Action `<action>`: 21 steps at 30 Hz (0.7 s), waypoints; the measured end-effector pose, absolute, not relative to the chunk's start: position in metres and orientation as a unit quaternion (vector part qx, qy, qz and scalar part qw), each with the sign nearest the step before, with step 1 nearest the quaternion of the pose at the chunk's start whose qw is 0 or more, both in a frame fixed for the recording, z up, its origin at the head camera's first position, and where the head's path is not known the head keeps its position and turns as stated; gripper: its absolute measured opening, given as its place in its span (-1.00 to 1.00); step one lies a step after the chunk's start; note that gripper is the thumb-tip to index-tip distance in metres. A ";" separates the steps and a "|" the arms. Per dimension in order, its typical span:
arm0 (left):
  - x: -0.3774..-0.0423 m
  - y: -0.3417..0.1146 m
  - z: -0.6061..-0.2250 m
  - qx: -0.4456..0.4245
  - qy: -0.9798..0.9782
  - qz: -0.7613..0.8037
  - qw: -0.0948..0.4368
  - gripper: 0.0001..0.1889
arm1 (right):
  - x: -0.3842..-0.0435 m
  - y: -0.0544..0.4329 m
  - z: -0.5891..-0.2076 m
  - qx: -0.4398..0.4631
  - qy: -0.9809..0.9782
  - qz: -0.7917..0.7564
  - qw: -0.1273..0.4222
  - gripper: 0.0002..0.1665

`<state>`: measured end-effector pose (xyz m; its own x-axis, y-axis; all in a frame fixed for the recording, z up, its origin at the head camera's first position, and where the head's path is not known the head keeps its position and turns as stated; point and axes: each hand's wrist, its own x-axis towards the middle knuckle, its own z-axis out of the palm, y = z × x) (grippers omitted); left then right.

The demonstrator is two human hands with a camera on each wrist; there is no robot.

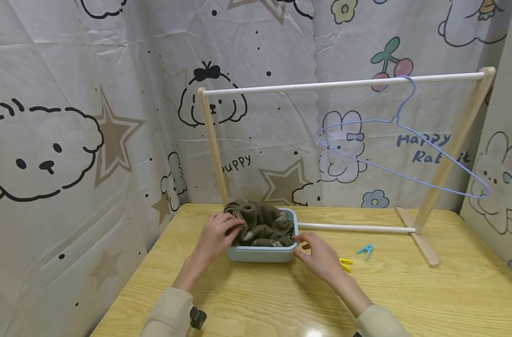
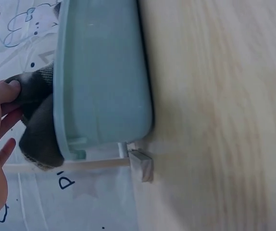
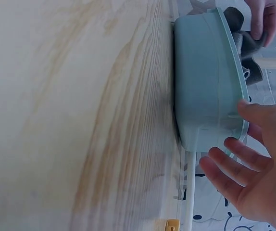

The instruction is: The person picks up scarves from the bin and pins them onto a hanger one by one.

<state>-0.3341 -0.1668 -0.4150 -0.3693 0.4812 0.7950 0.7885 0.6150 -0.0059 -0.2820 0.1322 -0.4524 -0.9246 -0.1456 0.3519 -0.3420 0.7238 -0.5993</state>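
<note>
A light blue plastic bin [image 1: 260, 255] stands on the table, heaped with dark brown folded clothing [image 1: 262, 216] that has pale stitched edges. My left hand [image 1: 215, 234] is over the bin's left side. In the left wrist view, its thumb and fingers pinch a fold of the brown clothing [image 2: 43, 130] above the rim. At the front right corner, my right hand [image 1: 319, 256] holds the bin's rim. The right wrist view shows that thumb on the rim of the bin [image 3: 207, 82] and the other fingers spread around its end. The lower clothing is hidden by the bin's walls.
Behind the bin stands a wooden rack with a white top rail [image 1: 298, 87] and a lower white bar [image 1: 357, 228]. From the rail hangs a blue wire hanger [image 1: 378, 120]. A yellow clothespin [image 1: 345, 265] and a blue clothespin [image 1: 366, 251] lie right of my right hand.
</note>
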 end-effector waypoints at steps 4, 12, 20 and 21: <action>-0.334 -0.165 -0.407 -0.388 -0.803 -0.213 0.400 -0.80 | -0.282 0.133 -0.452 0.133 -0.920 0.340 0.142 -0.60; -0.327 -0.164 -0.381 -0.372 -0.793 -0.264 0.403 -0.80 | -0.282 0.132 -0.451 0.129 -0.922 0.340 0.133 -0.60; -0.328 -0.158 -0.383 -0.389 -0.802 -0.255 0.374 -0.80 | -0.282 0.133 -0.451 0.128 -0.921 0.345 0.131 -0.60; -0.328 -0.159 -0.387 -0.394 -0.804 -0.253 0.367 -0.78 | -0.282 0.133 -0.451 0.128 -0.921 0.345 0.130 -0.60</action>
<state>-0.3280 -0.1586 -0.3870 -0.4211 0.4473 0.7890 0.8185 0.5622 0.1181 -0.2816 0.1326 -0.4510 -0.9332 -0.1466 0.3280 -0.3260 0.7292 -0.6017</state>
